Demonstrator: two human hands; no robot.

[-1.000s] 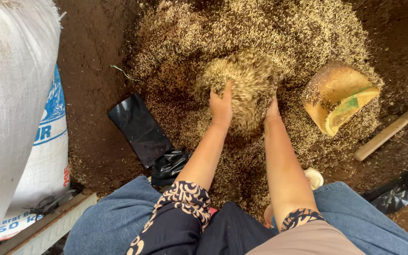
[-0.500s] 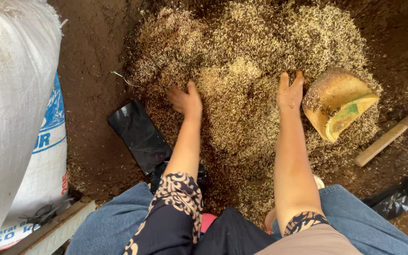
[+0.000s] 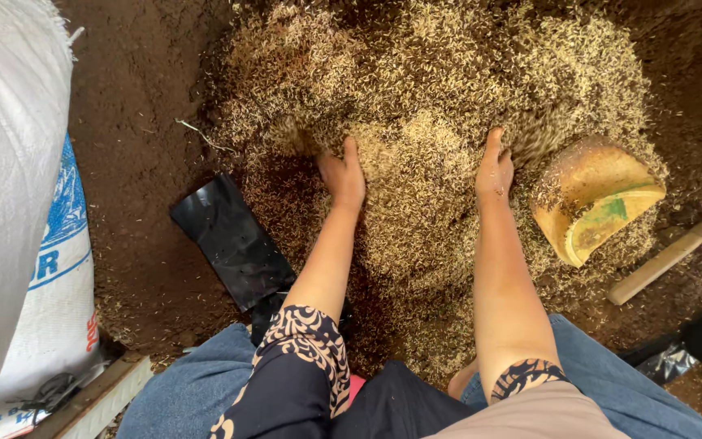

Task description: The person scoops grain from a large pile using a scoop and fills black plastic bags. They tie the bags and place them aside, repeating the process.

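A wide heap of pale husks (image 3: 440, 106) lies on dark soil in front of me. My left hand (image 3: 341, 175) rests flat on the heap's left side, fingers partly sunk into the husks. My right hand (image 3: 494, 167) presses on the heap's right side, fingers pointing away from me. A ridge of husks sits between the two hands. Neither hand grips anything that I can see. A cut yellow container used as a scoop (image 3: 596, 199) lies just right of my right hand, dusted with husks.
A black plastic bag (image 3: 233, 240) lies flat left of my left arm. A large white woven sack (image 3: 18, 211) stands at the far left. A wooden handle (image 3: 668, 258) lies at the right, with more black plastic (image 3: 692, 345) below it. My knees fill the bottom.
One second ago both hands were together lifting a clump of husks at the centre. They then dropped it, spread wide, and have now come somewhat closer on the heap.
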